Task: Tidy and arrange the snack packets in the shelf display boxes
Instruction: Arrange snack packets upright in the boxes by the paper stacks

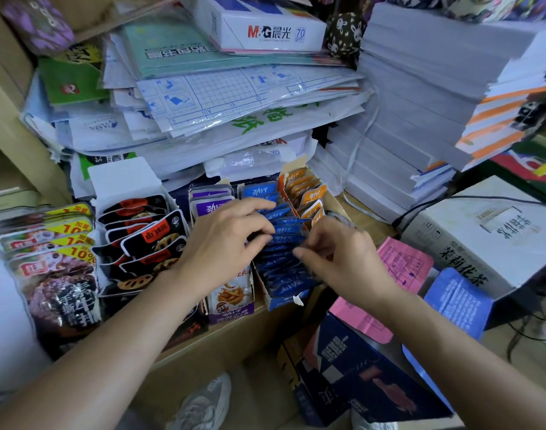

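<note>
Fingers of left hand (225, 240) and right hand (343, 256) curl, nearly closed, pinching blue packets (284, 268) in their box (284, 301).

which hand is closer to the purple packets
Left. The left hand lies over the purple packets, fingers gripping the blue packets; the right hand pinches at the blue row's other side, farther off.

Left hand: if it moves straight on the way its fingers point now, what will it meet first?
The left hand points right, into the row of blue packets; its curled fingers seem to grip them. Next beyond, likely the right hand.
</note>
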